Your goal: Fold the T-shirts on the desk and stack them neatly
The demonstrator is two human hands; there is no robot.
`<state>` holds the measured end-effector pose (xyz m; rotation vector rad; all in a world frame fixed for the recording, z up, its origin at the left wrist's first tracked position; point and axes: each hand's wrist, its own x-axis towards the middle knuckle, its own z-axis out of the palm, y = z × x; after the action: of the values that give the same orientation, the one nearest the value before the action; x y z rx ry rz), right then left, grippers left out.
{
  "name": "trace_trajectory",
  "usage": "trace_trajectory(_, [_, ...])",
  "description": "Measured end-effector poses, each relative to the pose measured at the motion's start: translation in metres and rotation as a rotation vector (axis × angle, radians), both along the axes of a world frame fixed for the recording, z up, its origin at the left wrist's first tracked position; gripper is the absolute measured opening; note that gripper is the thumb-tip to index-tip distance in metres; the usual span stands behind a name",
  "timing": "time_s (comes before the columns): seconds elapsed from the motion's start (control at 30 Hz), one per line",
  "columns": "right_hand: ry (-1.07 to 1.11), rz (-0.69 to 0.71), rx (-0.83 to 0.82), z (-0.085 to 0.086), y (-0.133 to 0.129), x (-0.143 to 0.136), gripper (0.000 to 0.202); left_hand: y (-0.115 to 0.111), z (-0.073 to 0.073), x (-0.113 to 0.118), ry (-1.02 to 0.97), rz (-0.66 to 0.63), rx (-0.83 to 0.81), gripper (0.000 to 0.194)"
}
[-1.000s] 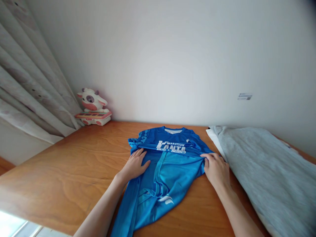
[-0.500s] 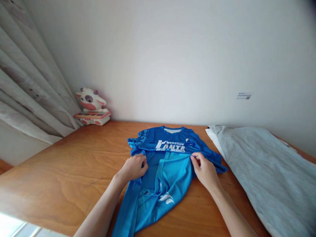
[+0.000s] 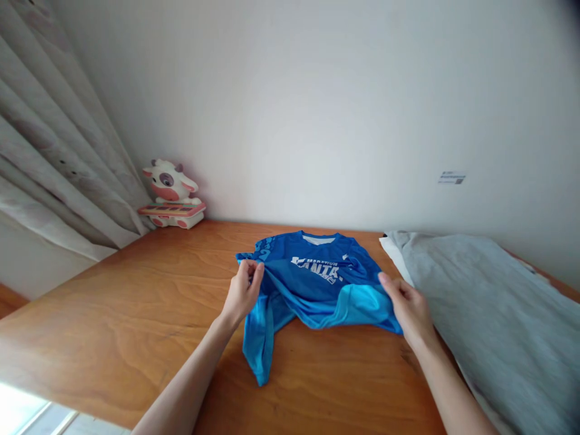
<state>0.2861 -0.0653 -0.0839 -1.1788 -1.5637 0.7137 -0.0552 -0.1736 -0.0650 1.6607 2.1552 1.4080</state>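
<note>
A blue shirt [image 3: 312, 272] with white lettering lies on the wooden table [image 3: 136, 314], its white-lined collar toward the wall. Its lower part is bunched and partly turned over, showing lighter blue fabric, and one strip hangs toward me on the left. My left hand [image 3: 244, 287] pinches the shirt at its left side, below the patterned sleeve. At the right side my right hand [image 3: 408, 302] has its fingers curled at the edge of the light blue fabric; the fingertips are partly hidden.
Grey cloth [image 3: 489, 302] lies over something white along the right side. A cow toy with a keyboard [image 3: 172, 196] sits at the back left beside a curtain [image 3: 49, 139]. A small label [image 3: 452, 177] is on the wall.
The shirt's lower part has moved up and away from me, and its near end has drawn in. My left hand has moved slightly up; my right hand has moved to the right.
</note>
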Motion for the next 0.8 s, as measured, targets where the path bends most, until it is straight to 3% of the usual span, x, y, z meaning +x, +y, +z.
trace_trajectory(0.07, [-0.274, 0.061, 0.009, -0.005, -0.005, -0.001, 0.046, -0.005, 0.002, 0.000, 0.187, -0.176, -0.094, 0.037])
trace_trajectory(0.17, [-0.579, 0.210, 0.039, -0.014, -0.009, -0.003, 0.063, -0.012, 0.002, -0.001, 0.471, -0.471, -0.274, 0.067])
trace_trajectory(0.2, [-0.632, 0.248, 0.054, -0.017, -0.008, -0.004, 0.058, -0.013, 0.000, -0.002, 0.520, -0.512, -0.317, 0.073])
trace_trajectory(0.3, [-0.701, 0.259, 0.080, -0.023, -0.005, -0.007, 0.025, -0.010, -0.005, -0.002, 0.552, -0.500, -0.356, 0.061])
trace_trajectory(0.37, [-0.707, 0.146, 0.172, -0.021, -0.005, -0.010, 0.014, -0.007, -0.006, -0.002, 0.551, -0.465, -0.311, 0.045])
trace_trajectory(0.47, [-0.615, -0.087, 0.440, -0.009, -0.008, -0.012, 0.014, -0.006, -0.002, -0.002, 0.524, -0.283, -0.110, 0.036])
trace_trajectory(0.53, [-0.545, -0.124, 0.570, 0.003, -0.012, -0.009, 0.021, -0.011, 0.005, -0.004, 0.485, -0.213, -0.007, 0.024])
trace_trajectory(0.6, [-0.509, 0.006, 0.615, 0.013, -0.015, -0.002, 0.035, -0.017, 0.010, -0.007, 0.420, -0.319, -0.026, 0.019])
trace_trajectory(0.7, [-0.432, 0.346, 0.538, 0.018, -0.017, 0.005, 0.057, -0.021, 0.011, -0.008, 0.248, -0.610, -0.134, 0.041])
trace_trajectory(0.73, [-0.392, 0.414, 0.485, 0.017, -0.017, 0.004, 0.062, -0.021, 0.010, -0.006, 0.208, -0.661, -0.147, 0.047])
trace_trajectory(0.8, [-0.340, 0.419, 0.378, 0.012, -0.017, -0.001, 0.063, -0.018, 0.008, 0.000, 0.207, -0.628, -0.141, 0.051])
